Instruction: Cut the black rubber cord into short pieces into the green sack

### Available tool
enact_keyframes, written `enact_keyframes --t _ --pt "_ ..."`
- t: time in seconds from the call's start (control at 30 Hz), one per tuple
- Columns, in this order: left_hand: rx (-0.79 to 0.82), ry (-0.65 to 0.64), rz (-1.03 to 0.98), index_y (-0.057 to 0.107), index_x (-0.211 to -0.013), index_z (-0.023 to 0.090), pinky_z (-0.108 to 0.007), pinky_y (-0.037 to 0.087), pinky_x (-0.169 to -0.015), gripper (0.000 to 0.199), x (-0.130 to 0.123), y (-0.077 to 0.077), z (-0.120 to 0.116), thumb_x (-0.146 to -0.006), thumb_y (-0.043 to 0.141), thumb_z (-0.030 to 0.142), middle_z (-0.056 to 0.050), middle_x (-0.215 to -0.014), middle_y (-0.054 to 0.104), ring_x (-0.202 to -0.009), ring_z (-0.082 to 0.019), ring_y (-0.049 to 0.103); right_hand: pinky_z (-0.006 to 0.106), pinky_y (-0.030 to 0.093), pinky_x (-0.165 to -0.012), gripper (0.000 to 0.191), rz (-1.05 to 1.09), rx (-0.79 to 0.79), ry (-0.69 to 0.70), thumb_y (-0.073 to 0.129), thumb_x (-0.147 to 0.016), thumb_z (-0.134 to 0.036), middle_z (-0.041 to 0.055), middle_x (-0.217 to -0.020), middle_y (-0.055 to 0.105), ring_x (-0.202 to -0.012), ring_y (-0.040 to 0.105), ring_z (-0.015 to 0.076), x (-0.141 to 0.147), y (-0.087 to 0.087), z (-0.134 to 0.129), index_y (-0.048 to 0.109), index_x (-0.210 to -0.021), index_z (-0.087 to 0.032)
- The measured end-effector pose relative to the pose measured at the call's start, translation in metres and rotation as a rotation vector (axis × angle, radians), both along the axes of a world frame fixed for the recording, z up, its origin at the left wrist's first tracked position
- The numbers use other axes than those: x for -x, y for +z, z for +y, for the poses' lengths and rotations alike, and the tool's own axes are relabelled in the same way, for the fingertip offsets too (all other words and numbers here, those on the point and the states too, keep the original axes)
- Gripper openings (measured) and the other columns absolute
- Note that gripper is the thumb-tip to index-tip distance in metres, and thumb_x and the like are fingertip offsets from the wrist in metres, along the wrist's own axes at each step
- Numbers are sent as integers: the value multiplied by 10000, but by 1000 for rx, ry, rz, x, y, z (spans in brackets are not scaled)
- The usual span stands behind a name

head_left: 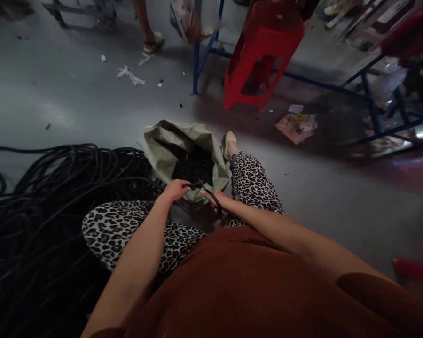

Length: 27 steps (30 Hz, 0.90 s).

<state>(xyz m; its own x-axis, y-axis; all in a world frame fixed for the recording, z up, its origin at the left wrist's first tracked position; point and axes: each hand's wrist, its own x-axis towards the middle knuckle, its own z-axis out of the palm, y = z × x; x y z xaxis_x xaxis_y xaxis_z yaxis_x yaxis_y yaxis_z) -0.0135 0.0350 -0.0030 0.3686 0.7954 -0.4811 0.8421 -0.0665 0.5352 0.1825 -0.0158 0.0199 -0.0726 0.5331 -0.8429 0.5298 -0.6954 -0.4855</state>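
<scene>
Between my legs stands a pale green woven sack (158, 141), its mouth wide, with many small black pieces (193, 170) inside. My left hand (176, 190) is closed around a black rubber cord (144, 180) near its end, at the sack's near rim. From there the cord runs left to a large tangled heap. My right hand (216, 199) grips black-handled scissors (214, 199), their blades pointing up and left beside the cord's end. Whether the blades touch the cord I cannot tell.
The heap of black cord (56, 197) covers the floor at left. A red plastic stool (264, 42) and a blue metal frame (196, 70) stand ahead. Plastic scraps (130, 76) and a printed bag (296, 126) lie on the floor. Another person's foot (154, 43) shows at the top.
</scene>
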Motion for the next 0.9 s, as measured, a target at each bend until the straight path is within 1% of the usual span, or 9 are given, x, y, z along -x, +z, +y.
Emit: enact_keyframes --t 0.13,0.27,0.53,0.63,0.77,0.9 --pt "10 -9 13 653 -1069 218 -232 445 -825 342 -1 -1 0 -765 520 302 -21 -1055 668 -966 -177 597 178 330 -265 510 -20 -25 54 492 -752 -645 -19 -381 428 -280 433 98 -2 -5 -2 465 -577 -167" --pt "17 -23 36 654 -1068 220 -232 443 -826 342 -3 0 -1 -763 518 292 -23 -1035 675 -964 -177 597 176 333 -275 496 -40 -27 82 494 -759 -632 -16 -381 431 -287 442 101 -5 -9 -5 478 -590 -166" --pt "10 -26 61 653 -1069 226 -233 440 -826 338 -4 0 -1 -765 519 286 -28 -1052 669 -961 -179 597 183 333 -279 524 -69 -20 110 494 -758 -633 0 -395 461 -277 446 101 -8 -9 -4 481 -551 -152" --pt "-10 -23 61 653 -1068 216 -245 444 -815 338 -4 0 0 -772 513 298 -40 -1048 668 -951 -188 598 180 344 -293 534 -67 11 97 489 -755 -645 -1 -403 466 -283 455 98 -9 -10 -3 484 -560 -147" --pt "-49 28 62 646 -1073 210 -240 446 -792 339 -4 0 1 -777 515 310 -43 -1028 670 -920 -179 601 184 359 -308 521 -30 63 40 438 -793 -642 -11 -422 479 -304 485 113 -10 -11 -5 509 -669 -141" --pt "-80 88 65 640 -1074 204 -238 445 -777 337 -5 2 2 -780 525 320 -48 -1011 672 -903 -174 600 192 377 -320 523 44 121 -26 392 -814 -649 -9 -452 499 -330 505 124 -7 -4 -7 510 -746 -144"
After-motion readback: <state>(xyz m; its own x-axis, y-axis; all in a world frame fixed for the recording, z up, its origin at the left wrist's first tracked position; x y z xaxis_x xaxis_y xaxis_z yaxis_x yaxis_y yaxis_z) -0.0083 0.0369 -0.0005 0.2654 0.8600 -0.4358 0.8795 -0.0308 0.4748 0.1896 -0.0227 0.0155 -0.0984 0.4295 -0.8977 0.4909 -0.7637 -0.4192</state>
